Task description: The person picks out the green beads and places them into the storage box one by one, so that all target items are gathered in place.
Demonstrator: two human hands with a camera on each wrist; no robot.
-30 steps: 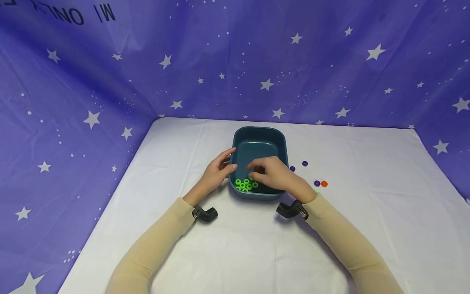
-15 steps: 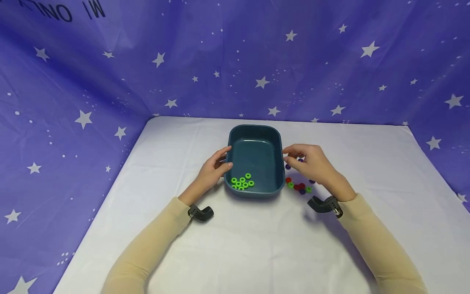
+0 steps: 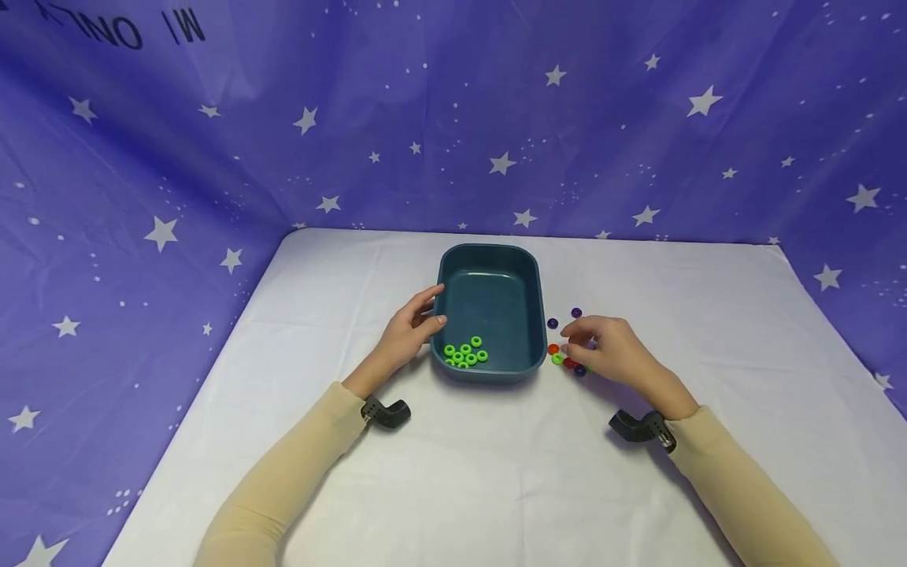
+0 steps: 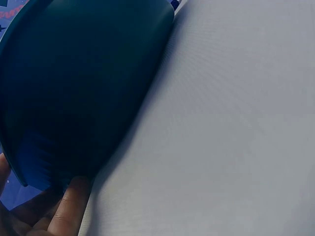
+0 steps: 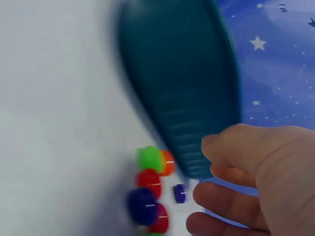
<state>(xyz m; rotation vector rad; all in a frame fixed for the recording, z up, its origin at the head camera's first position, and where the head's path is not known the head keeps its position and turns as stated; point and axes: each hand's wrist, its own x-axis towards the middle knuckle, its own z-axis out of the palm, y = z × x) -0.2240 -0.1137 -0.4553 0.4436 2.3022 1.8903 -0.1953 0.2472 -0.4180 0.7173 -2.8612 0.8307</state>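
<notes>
A dark teal rectangular bin (image 3: 489, 303) stands on the table with several green ring beads (image 3: 471, 359) in its near left corner. My left hand (image 3: 405, 335) touches the bin's left side, its fingers fairly straight along the wall. To the right of the bin my right hand (image 3: 616, 350) hovers over loose beads, fingers loosely bent; no bead shows between thumb and fingers. Among those beads are an orange bead (image 3: 553, 349), a green bead (image 3: 557, 359), a red bead (image 5: 149, 183) and a dark purple bead (image 5: 142, 206). The hand partly hides the group.
Two purple beads, the nearer purple bead (image 3: 553, 324) among them, lie farther back beside the bin. A white cloth (image 3: 468, 472) covers the table. Purple star-printed fabric (image 3: 453, 118) hangs behind and at both sides.
My right hand has left the inside of the bin and moved right, then down over the loose beads. The left hand stays at the bin's left side.
</notes>
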